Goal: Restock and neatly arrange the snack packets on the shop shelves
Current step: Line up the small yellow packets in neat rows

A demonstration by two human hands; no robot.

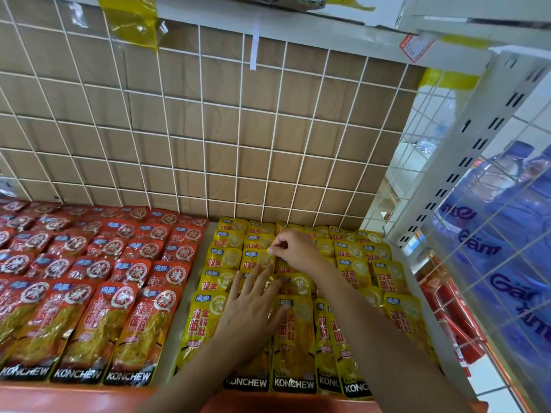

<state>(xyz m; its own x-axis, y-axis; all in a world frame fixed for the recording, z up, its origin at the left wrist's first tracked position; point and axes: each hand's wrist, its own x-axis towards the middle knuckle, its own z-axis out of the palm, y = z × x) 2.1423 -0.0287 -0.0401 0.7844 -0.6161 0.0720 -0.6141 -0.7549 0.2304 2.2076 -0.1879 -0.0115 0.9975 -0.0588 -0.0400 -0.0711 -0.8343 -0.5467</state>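
Observation:
Yellow KONCHEW snack packets lie in overlapping rows on the right half of the shelf. Red KONCHEW packets fill the left half in the same way. My left hand lies flat with straight, spread fingers on the yellow packets near the front of the second column. My right hand reaches further back, its thumb and fingers pinching the top edge of a yellow packet in the middle rows.
A white wire grid backed by brown cardboard closes the shelf's rear. A white slotted upright and a wire side panel stand at the right, with blue bottled-water packs behind. The orange shelf edge runs along the front.

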